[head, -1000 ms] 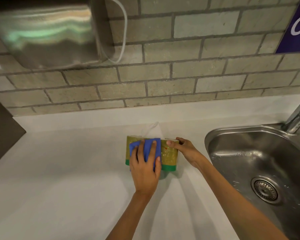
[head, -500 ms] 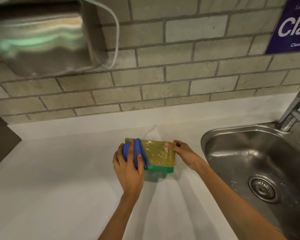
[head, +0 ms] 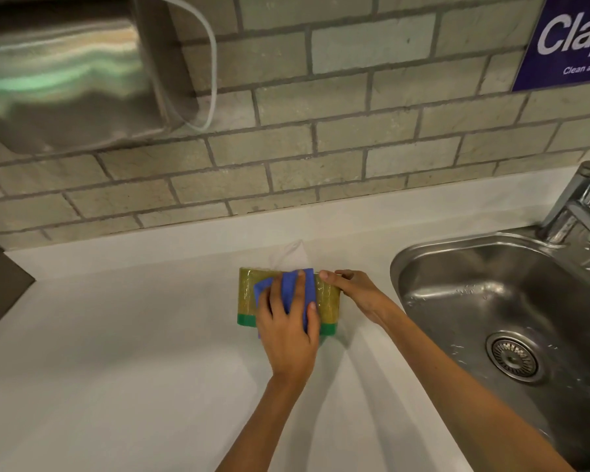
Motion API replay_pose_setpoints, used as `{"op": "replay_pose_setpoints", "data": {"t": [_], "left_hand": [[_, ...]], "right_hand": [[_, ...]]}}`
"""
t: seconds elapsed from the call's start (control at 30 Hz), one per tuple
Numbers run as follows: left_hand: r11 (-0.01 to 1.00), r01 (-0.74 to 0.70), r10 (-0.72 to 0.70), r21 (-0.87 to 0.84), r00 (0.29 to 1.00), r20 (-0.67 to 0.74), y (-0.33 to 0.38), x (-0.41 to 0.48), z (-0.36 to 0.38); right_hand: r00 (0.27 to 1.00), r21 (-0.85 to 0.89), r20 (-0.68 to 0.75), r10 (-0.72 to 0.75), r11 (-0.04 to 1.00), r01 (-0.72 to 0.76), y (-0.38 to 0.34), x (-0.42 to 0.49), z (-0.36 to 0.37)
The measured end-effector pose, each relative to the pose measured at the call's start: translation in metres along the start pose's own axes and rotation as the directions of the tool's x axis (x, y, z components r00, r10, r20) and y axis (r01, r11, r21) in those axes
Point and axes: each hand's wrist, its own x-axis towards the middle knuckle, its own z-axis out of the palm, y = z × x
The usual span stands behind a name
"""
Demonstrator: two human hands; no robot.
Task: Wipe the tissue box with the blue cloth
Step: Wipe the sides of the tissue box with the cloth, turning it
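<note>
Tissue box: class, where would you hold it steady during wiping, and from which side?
Hold the tissue box by its bare right end, coming from the sink side, as the right hand does. The left hand and blue cloth cover its front, and a tissue sticks out on top.

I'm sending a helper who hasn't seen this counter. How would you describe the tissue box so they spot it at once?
Start at the steel sink on the right; the tissue box stands on the white counter just left of it. It is olive-gold with a green bottom band, a white tissue poking from its top.
</note>
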Motion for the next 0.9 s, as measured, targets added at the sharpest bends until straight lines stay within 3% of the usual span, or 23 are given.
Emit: {"op": "replay_pose_setpoints", "data": {"t": [0.07,0.13,0.27,0.33,0.53,0.6,0.67,0.77,0.9], "left_hand": [[0.996,-0.090,0.091,0.016,0.995,-0.037,-0.013,-0.017,0.004],[0.995,-0.092,0.094,0.028,0.993,-0.074,-0.030,-0.027,0.004],[0.992,0.128,-0.124,0.020,0.985,-0.117,-0.028,-0.005,-0.002],[0.989,0.147,-0.149,-0.020,0.986,-0.081,-0.011,0.005,-0.002],[0.992,-0.129,0.128,-0.004,0.986,-0.109,-0.022,-0.031,0.011],[0.997,-0.074,0.076,0.020,0.990,-0.117,-0.035,-0.036,0.008],[0.997,0.071,-0.071,0.000,0.989,-0.128,-0.032,-0.024,0.003],[0.982,0.182,-0.186,-0.055,0.981,-0.061,-0.007,-0.005,0.002],[0.998,-0.042,0.041,-0.046,0.998,-0.037,0.000,-0.023,0.011]], "right_hand": [[1.000,0.007,-0.004,0.004,1.000,-0.004,0.000,0.000,-0.001],[1.000,0.012,-0.006,0.000,1.000,0.000,0.000,-0.001,-0.001],[1.000,0.004,-0.008,-0.004,1.000,0.004,-0.002,-0.001,0.006],[1.000,0.015,-0.017,0.001,1.000,0.000,-0.001,0.001,0.008],[1.000,0.006,-0.008,0.005,1.000,-0.005,0.001,0.002,0.006],[1.000,0.006,-0.005,0.011,1.000,-0.011,0.000,0.001,0.006],[1.000,0.011,-0.004,0.019,1.000,-0.019,-0.001,0.001,0.008],[0.999,0.009,-0.021,0.034,0.999,-0.034,-0.002,0.002,0.010],[0.999,-0.019,-0.016,0.029,0.999,-0.029,-0.004,0.000,0.008]]}}
